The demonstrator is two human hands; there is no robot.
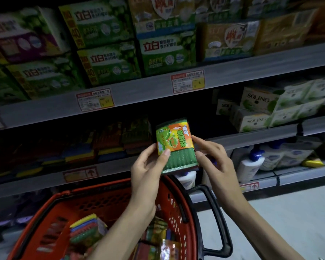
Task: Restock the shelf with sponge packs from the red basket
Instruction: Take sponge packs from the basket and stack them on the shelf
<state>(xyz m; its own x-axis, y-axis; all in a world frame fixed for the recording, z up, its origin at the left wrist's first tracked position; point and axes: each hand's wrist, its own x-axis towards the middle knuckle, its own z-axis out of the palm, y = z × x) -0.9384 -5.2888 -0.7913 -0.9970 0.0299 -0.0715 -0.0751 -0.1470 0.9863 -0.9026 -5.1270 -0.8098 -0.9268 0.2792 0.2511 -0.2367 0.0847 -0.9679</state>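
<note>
Green scouring cloth shows at the top and bottom of the pack point(174, 145), and an orange and green label wraps its middle. The pack is held upright in the air near the middle of the view. It sits in front of the dark gap over the shelf point(120, 165) and above the far rim of the basket point(51, 209).

The left hand point(148, 166) grips it from eight o'clock, thumb laid on the label's lower corner and fingers curled round behind. The right hand point(214, 158) comes in from four o'clock and pinches the pack's right edge with curled fingertips (how far they reach behind is hidden).

The basket, red plastic with a pierced wall, fills the view from six to eight o'clock. Its black handle point(217, 218) hangs down the near side at five o'clock. Inside lie spare packs point(86, 229), one a stack of yellow, blue, red and green layers.

At nine o'clock from the held pack, shelved packs point(105, 145) stand in a row in deep shadow. At two o'clock are white boxes point(255, 109) marked SOLING. At four o'clock, one level lower, stand white bottles point(251, 164) with blue caps. Across twelve o'clock, green cartons point(109, 62) are stacked on the upper level, with price tags point(95, 99) on the rail below them.
</note>
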